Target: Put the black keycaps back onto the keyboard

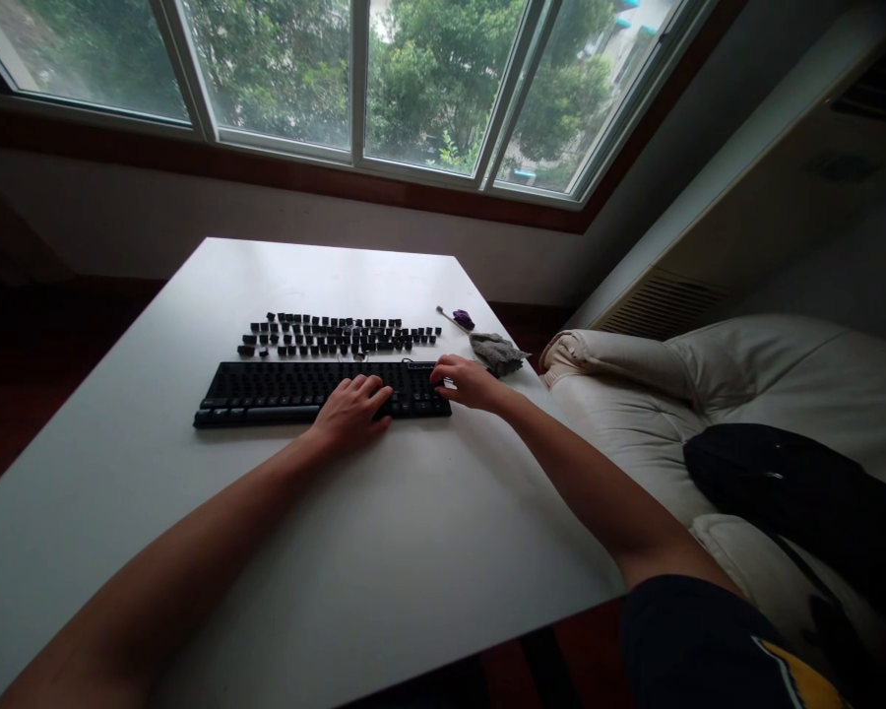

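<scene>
A black keyboard [266, 389] lies on the white table, with many of its keys off. My left hand [350, 409] rests on the right-middle part of it, fingers stretched out and apart. At the keyboard's right end is my right hand [469, 382], its thumb and fingers curled close together over the number pad. Whatever those fingertips hold, if anything, is too small to make out. Behind the keyboard, several loose black keycaps [325, 340] stand in rows on the tabletop.
A grey cloth [496, 353] lies by the table's right edge, beside a thin-handled brush [449, 316] and a small purple object [463, 319]. To the right is a cream leather sofa [620, 423] with a dark bag [775, 483]. Windows run behind the white table [384, 532].
</scene>
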Demonstrator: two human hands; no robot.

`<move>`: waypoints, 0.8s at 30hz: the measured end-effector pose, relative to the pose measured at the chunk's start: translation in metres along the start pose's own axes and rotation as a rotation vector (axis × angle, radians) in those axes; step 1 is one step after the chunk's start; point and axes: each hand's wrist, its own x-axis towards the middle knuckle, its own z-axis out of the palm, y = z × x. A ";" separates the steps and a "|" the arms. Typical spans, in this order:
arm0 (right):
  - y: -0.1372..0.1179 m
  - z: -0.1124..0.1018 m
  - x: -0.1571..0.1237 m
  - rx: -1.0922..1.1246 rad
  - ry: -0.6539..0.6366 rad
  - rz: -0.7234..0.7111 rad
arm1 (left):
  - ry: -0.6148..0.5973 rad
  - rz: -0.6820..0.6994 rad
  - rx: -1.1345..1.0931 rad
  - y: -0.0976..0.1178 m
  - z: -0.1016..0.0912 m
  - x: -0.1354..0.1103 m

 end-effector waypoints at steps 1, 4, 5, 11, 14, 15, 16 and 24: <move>-0.001 0.000 0.001 -0.009 -0.006 0.005 | 0.000 0.000 0.001 0.000 0.000 0.000; -0.004 -0.001 0.002 -0.019 -0.019 0.024 | 0.001 0.003 -0.001 0.000 0.001 0.000; -0.005 -0.002 0.002 -0.017 -0.023 0.028 | 0.002 0.002 -0.002 0.000 0.001 0.000; -0.010 -0.005 0.005 0.013 -0.076 0.057 | 0.005 0.002 -0.005 0.000 0.001 0.000; -0.015 -0.009 0.008 -0.005 -0.113 0.066 | 0.003 0.003 0.003 0.001 0.001 0.000; -0.016 -0.010 0.009 -0.013 -0.122 0.069 | 0.003 0.005 0.005 0.000 0.001 0.000; -0.018 -0.011 0.010 -0.023 -0.130 0.073 | 0.002 0.007 0.006 0.000 0.001 0.000; -0.014 -0.003 0.012 -0.055 -0.134 0.070 | 0.002 -0.002 -0.007 0.000 0.000 0.000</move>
